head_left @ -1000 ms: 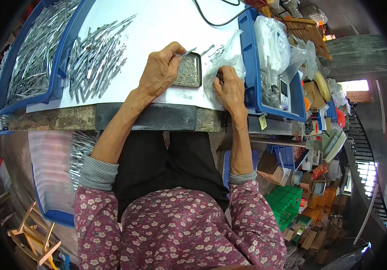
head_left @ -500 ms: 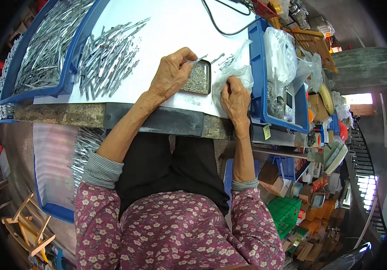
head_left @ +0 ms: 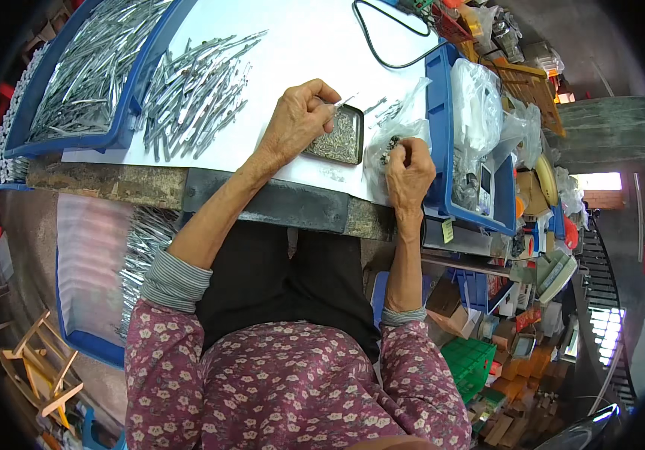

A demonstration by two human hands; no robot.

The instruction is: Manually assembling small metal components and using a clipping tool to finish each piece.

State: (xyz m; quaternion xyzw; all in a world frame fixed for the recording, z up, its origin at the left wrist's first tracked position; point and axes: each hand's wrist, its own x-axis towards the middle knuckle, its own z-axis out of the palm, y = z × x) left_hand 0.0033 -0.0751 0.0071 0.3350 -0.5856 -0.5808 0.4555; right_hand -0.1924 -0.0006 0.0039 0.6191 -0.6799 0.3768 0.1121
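Note:
My left hand (head_left: 296, 120) rests on the white table sheet (head_left: 292, 45) and pinches a thin metal piece at its fingertips, right over a small dark metal tray (head_left: 341, 142) full of tiny silvery parts. My right hand (head_left: 410, 169) grips a clear plastic bag (head_left: 393, 127) of small dark parts just right of that tray, fingers curled on the bag. A loose heap of long silvery metal strips (head_left: 195, 82) lies on the sheet to the left of my left hand.
A blue bin (head_left: 90, 71) of the same metal strips stands at far left. Another blue bin (head_left: 472, 165) with plastic bags and a small device sits at right. A black cable (head_left: 382, 37) loops at the back. Below the table edge (head_left: 277, 202), a blue crate (head_left: 86, 270) holds more strips.
The view has shifted, so the table sits lower in the picture. My left hand has lifted off the tray's edge and now pinches a thin piece. The right hand stays on the bag.

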